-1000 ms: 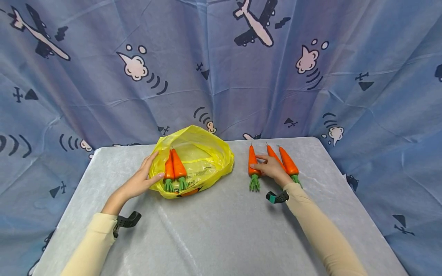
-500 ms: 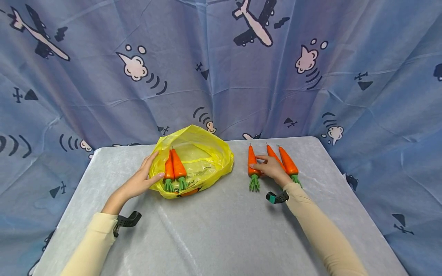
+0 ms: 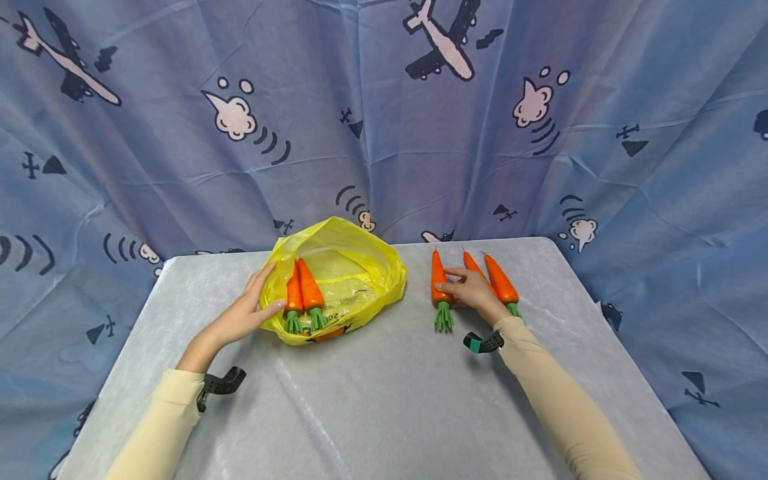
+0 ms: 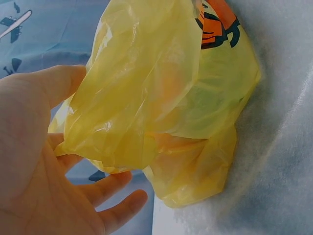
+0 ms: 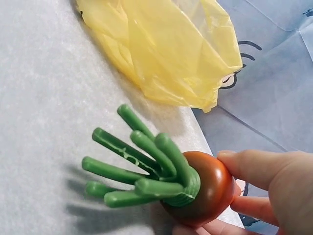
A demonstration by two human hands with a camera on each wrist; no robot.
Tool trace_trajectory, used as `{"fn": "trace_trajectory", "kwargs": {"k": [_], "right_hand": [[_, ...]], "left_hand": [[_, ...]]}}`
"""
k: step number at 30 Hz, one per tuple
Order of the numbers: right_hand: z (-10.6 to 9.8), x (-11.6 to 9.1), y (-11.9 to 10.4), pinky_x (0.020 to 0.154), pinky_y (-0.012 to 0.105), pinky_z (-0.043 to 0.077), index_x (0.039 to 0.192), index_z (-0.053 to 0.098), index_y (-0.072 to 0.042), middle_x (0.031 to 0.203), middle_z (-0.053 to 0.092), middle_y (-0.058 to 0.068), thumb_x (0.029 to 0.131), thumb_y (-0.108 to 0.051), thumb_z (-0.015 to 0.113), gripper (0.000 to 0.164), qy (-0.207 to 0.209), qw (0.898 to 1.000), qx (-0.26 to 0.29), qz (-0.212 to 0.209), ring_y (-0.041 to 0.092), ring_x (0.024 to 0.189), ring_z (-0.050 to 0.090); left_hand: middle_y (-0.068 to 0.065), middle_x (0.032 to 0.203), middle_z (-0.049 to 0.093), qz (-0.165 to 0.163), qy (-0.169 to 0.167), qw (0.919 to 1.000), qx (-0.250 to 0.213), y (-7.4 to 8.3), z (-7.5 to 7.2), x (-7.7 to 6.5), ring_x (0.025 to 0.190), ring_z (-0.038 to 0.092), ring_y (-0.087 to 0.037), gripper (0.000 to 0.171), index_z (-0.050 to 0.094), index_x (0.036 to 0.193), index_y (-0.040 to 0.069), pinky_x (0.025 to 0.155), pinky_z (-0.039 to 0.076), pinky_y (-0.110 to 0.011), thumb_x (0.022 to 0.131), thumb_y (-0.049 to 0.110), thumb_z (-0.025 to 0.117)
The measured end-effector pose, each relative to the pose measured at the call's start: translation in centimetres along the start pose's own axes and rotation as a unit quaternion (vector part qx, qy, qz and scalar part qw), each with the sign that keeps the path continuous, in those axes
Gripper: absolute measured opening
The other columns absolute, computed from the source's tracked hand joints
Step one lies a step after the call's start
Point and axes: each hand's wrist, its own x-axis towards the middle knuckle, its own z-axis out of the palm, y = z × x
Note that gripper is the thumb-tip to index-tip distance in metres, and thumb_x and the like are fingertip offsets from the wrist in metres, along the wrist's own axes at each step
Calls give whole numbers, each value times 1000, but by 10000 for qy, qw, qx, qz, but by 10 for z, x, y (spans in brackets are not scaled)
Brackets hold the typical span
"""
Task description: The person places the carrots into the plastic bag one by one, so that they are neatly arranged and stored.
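Thumb and fingers of my right hand (image 3: 476,293) pinch an orange carrot (image 3: 439,273) by its thick end, at the table's right side. Its green stubby stalks (image 5: 146,166) show large in the right wrist view. Partly behind that hand lies a second carrot (image 3: 474,265), and a third carrot (image 3: 501,279) lies to its right. My left hand (image 3: 240,317) touches the left rim of a yellow plastic bag (image 3: 390,287), fingers spread and loosely extended. Inside the gaping bag two carrots (image 3: 310,285) rest side by side, stalks toward me.
A pale grey cloth covers the table (image 3: 360,413). Behind it hangs a blue curtain (image 3: 384,133) printed with planes and clouds. Black straps (image 3: 223,383) sit at both wrists. Orange and black print (image 4: 215,29) marks the bag's outside.
The right hand and its carrot have shifted very slightly to the right. The left hand, the bag and the other carrots have stayed in place.
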Motion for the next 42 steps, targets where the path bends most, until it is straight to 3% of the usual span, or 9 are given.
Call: {"fn": "trace_trajectory", "kwargs": {"k": [7, 14, 22, 31, 42], "right_hand": [[-6, -3, -6, 75, 32, 57, 147, 48, -12, 113, 64, 17, 90, -34, 71, 66, 17, 9997, -86, -213, 18, 81, 60], [-10, -9, -20, 74, 30, 53, 147, 49, -13, 105, 64, 13, 89, -35, 72, 66, 30, 9996, -150, -256, 19, 82, 58], [-13, -18, -40, 85, 42, 58, 147, 49, -17, 98, 65, 9, 88, -36, 74, 66, -64, 9992, -71, -396, 16, 77, 61], [-15, -32, -61, 74, 29, 60, 148, 47, -20, 108, 67, 13, 89, -39, 72, 67, -278, 9977, -85, -619, 17, 78, 69], [-10, -36, -75, 76, 30, 61, 146, 50, -23, 109, 66, 12, 86, -37, 75, 66, -446, 9960, 49, -778, 17, 84, 67]], "left_hand": [[-23, 164, 6, -9, -1, 10000, -18, 0, 0, 0, 148, 19, -49, 85, 1, 161, 16, 116, 22, -68, 100, 32, 58], [-24, 164, 6, -13, -13, 10000, 10, -1, 1, 0, 148, 18, -49, 85, 1, 161, 15, 116, 21, -69, 100, 31, 58], [-24, 164, 8, -12, 7, 10000, 31, -1, 1, 1, 148, 20, -49, 85, 2, 161, 16, 116, 22, -69, 100, 31, 58], [-24, 164, 8, 20, 33, 10000, 30, 1, 0, 1, 148, 19, -50, 84, 2, 161, 15, 116, 21, -69, 100, 29, 58], [-25, 163, 9, 52, 45, 9999, 77, 2, -1, 1, 147, 20, -51, 83, 3, 160, 15, 116, 21, -69, 100, 27, 58]]}}
